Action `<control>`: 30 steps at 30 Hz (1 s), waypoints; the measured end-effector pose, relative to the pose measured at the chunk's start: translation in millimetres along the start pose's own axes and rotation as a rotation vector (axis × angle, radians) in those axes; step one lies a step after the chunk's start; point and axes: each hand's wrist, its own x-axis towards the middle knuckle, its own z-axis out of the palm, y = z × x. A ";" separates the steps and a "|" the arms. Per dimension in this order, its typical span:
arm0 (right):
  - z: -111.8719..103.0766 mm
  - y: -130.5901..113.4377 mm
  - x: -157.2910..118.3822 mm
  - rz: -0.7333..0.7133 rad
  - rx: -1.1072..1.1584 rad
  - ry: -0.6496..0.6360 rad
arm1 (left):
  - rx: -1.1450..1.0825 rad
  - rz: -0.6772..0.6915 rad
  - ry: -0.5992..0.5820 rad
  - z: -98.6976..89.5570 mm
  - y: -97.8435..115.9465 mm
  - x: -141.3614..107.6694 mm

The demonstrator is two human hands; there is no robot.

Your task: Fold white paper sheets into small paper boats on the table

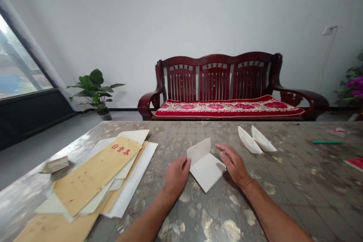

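White folded paper sheet [205,172], one flap standing up, lies flat on the speckled grey tabletop [283,196] between both hands. Left hand [176,177], fingers together, touches its left edge; right hand [234,164], fingers loosely spread, rests just beside its right corner, neither pinching it.

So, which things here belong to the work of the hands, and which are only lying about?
In the work: left hand, right hand, folded white paper between them, two paper boats.

Lying about: yellow envelopes, white sheets, green pen, red booklet, wooden sofa.
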 end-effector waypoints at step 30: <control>18.3 -41.7 -6.5 -0.422 -0.335 -0.398 | 0.184 0.422 -0.208 -27.2 -16.0 -10.5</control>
